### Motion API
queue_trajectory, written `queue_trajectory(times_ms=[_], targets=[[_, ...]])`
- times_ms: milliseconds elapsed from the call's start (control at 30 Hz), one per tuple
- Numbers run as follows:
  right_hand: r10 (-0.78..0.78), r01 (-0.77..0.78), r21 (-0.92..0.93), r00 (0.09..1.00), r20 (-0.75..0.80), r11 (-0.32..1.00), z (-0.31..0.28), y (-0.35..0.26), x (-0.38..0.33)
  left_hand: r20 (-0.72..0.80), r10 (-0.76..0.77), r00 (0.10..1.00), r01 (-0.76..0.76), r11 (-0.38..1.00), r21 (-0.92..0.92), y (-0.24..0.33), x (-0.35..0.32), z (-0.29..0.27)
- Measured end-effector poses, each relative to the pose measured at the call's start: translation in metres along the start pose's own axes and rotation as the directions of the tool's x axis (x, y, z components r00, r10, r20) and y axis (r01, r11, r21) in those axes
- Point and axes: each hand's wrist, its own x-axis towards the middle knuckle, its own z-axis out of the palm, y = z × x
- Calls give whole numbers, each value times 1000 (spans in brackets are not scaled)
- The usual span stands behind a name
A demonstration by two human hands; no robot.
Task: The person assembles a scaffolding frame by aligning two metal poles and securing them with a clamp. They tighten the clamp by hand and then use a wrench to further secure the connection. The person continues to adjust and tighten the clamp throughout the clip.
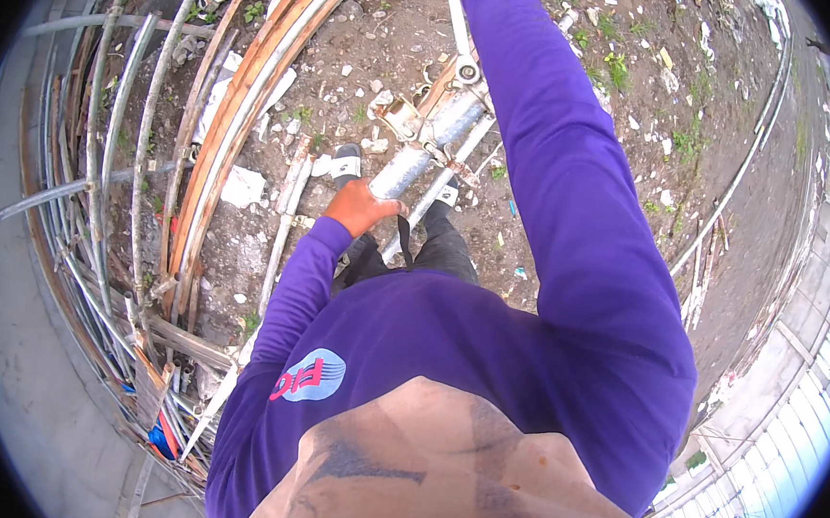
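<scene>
The left hand (361,207) was wrapped around the lower end of a grey metal pipe (423,149), fingers curled tight on it; the pipe ran up and away from the person, above the dirt ground (637,111), to a rusty clamp (407,119) fixed on it beside thinner poles (445,179). The right arm (556,173), in a purple sleeve, reached up past the top edge; the right hand was out of sight, so its fingers could not be told. Bent rods and wooden strips (223,120) lay piled to the left; two sandalled feet (348,163) stood just below the pipe.
</scene>
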Motion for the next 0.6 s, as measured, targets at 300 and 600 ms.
queue_trajectory(times_ms=[300,600], targets=[[-119,712,542,648,-753,447,-39,137,-308,87,-119,989,124,991,-46,-18,26,4],[-374,482,510,876,-305,713,-111,29,-195,13,24,1000,-24,999,-44,-8,6,28]])
